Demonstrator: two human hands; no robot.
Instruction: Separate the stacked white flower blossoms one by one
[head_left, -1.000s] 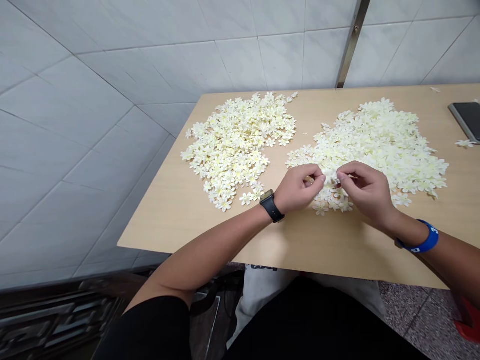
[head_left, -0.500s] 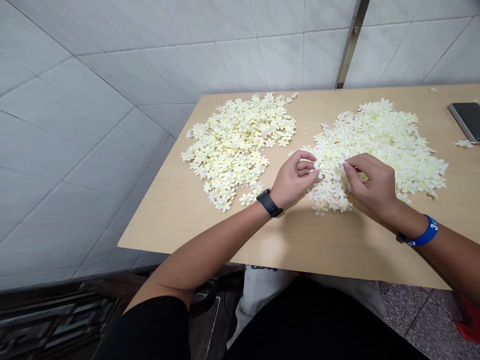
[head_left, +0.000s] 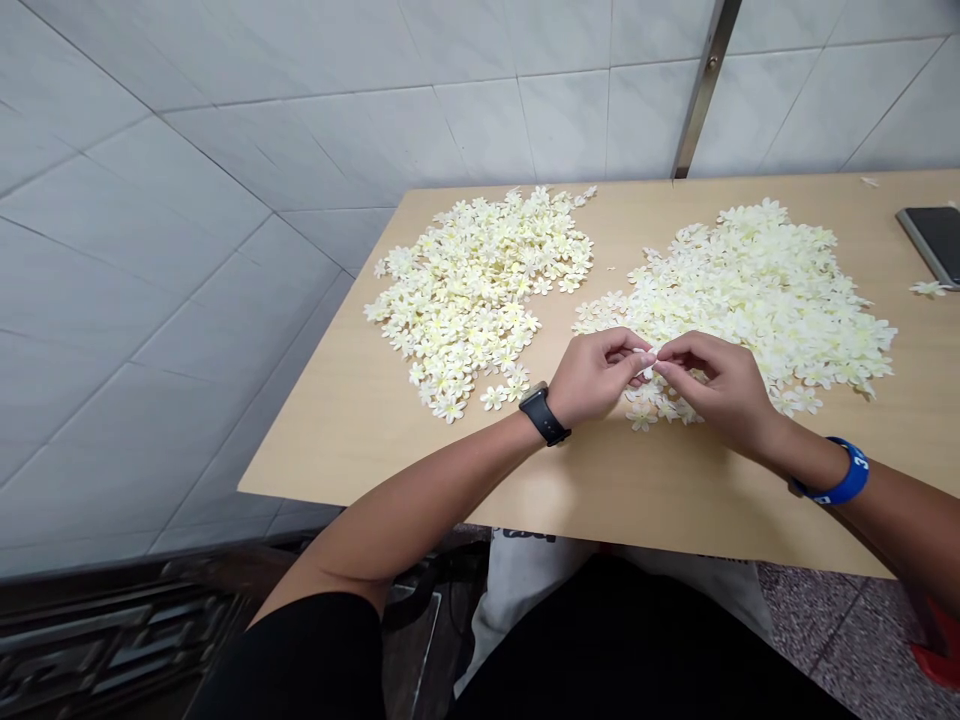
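Between my two hands is a small white artificial flower (head_left: 646, 368), mostly covered by my fingers. My left hand (head_left: 600, 375) pinches it from the left, thumb against the fingers. The fingertips of my right hand (head_left: 716, 385) close on its right side and meet the left fingertips. Right under and behind the hands spreads a wide heap of pale artificial flowers (head_left: 757, 285). A second, yellower heap of flowers (head_left: 472, 290) lies to the left, past my left hand.
The light wood table (head_left: 322, 420) stands against a tiled wall (head_left: 562, 120). A phone (head_left: 934, 240) lies at the far right, with a loose flower (head_left: 928, 288) beside it. A metal strip (head_left: 705, 90) runs down the wall to the table's back edge.
My right hand has moved left and a little down, and its fingertips now meet the left ones at the flower. My left hand has lowered slightly. Both heaps look unchanged.
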